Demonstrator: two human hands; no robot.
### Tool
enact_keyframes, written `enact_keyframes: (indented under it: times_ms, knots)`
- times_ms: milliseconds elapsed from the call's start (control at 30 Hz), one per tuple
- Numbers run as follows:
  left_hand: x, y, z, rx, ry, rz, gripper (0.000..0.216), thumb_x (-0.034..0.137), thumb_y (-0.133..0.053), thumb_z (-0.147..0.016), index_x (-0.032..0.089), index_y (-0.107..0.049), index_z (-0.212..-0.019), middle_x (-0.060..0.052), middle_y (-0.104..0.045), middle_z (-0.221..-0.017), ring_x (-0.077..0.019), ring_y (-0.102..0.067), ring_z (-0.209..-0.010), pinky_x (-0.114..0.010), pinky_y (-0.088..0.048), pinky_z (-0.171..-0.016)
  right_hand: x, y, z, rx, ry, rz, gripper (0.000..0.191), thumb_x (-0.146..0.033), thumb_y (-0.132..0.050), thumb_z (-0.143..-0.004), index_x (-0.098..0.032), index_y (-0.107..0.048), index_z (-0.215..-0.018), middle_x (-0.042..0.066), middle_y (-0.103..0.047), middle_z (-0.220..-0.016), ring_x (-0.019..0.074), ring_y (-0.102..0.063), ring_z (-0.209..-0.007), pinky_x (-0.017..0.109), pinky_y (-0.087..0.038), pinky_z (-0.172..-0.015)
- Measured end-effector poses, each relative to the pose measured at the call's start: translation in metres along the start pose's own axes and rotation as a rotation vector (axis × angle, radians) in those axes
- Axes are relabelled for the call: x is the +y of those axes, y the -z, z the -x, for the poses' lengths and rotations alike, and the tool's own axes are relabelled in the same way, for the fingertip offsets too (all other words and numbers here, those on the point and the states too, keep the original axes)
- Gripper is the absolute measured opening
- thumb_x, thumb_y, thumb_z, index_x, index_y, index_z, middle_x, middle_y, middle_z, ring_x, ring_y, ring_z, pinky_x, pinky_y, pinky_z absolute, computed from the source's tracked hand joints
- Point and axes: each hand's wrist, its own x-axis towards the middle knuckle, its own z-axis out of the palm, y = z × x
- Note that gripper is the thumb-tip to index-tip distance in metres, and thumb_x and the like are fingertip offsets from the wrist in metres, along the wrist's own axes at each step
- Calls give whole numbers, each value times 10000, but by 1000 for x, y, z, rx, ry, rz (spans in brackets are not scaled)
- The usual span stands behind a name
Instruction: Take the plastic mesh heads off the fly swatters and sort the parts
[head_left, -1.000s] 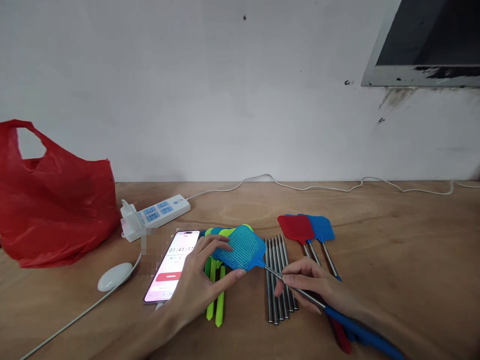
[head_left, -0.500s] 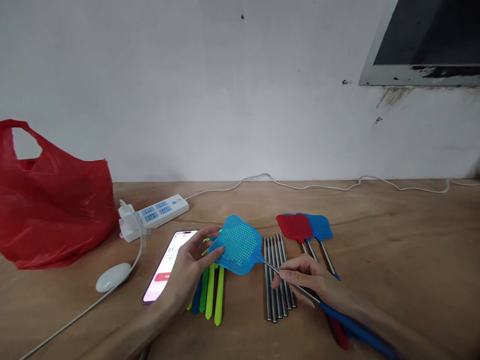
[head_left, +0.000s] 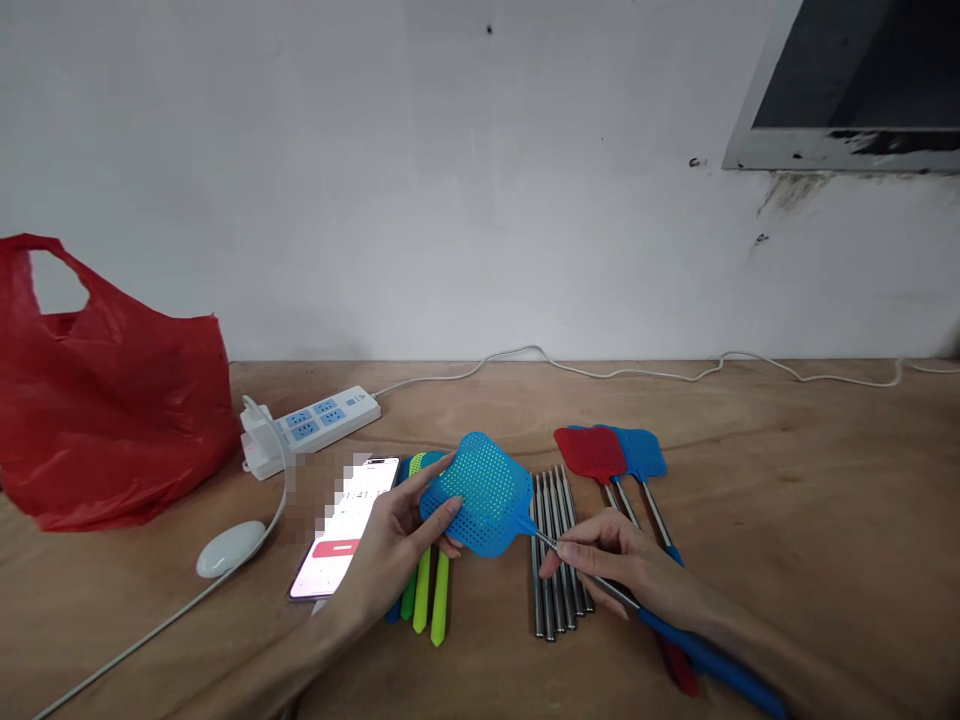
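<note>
My left hand pinches the left edge of a blue mesh fly swatter head, held tilted just above the wooden table. My right hand is closed round the swatter's thin metal rod, whose blue grip runs off toward the lower right. Under the left hand lies a pile of green and blue swatter heads with their stems. A row of several bare metal rods lies between my hands.
Two finished swatters, one red and one blue, lie right of the rods. A phone with a lit screen, a white mouse-shaped object, a power strip and a red plastic bag stand to the left.
The blue swatter head was lifted off the pile and tilted up; my left hand shifted from lying over it to pinching its left edge. The right hand stays on the rod.
</note>
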Motion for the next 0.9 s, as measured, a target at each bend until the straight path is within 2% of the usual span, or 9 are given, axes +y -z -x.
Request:
enact_keyframes:
  times_ms: [233, 600, 733, 900]
  knots:
    - [-1, -1, 3, -3, -9, 17, 640, 401, -722, -863, 196, -512, -1432, 21, -693, -641, -219, -696, -553, -339, -589, -570, 2, -3, 0, 2, 11, 17, 526, -596, -554, -905, -119, -777, -886, -82, -418, -353, 62, -289, -316, 235, -215, -414]
    - [1, -5, 7, -8, 21, 55, 718, 412, -729, -851, 165, -456, -1468, 11, -698, -671, -213, -687, -564, -340, -595, -582, 7, -5, -1, 9, 40, 85, 571, -610, -510, -924, -104, -775, -898, -72, -437, -360, 65, -312, -318, 235, -271, -440]
    - [1, -6, 8, -13, 24, 49, 736, 440, -707, -866, 168, -426, -1490, 9, -696, -651, -213, -684, -563, -329, -586, -557, 7, -6, -2, 22, 40, 96, 571, -612, -512, -921, -107, -777, -890, -66, -447, -359, 67, -324, -314, 233, -275, -436]
    - [4, -9, 10, -11, 21, 38, 776, 461, -674, -890, 118, -368, -1516, 19, -673, -567, -182, -654, -501, -283, -558, -513, 6, -7, -1, 37, 41, 89, 557, -613, -530, -911, -115, -778, -881, -75, -422, -347, 64, -304, -303, 228, -260, -415]
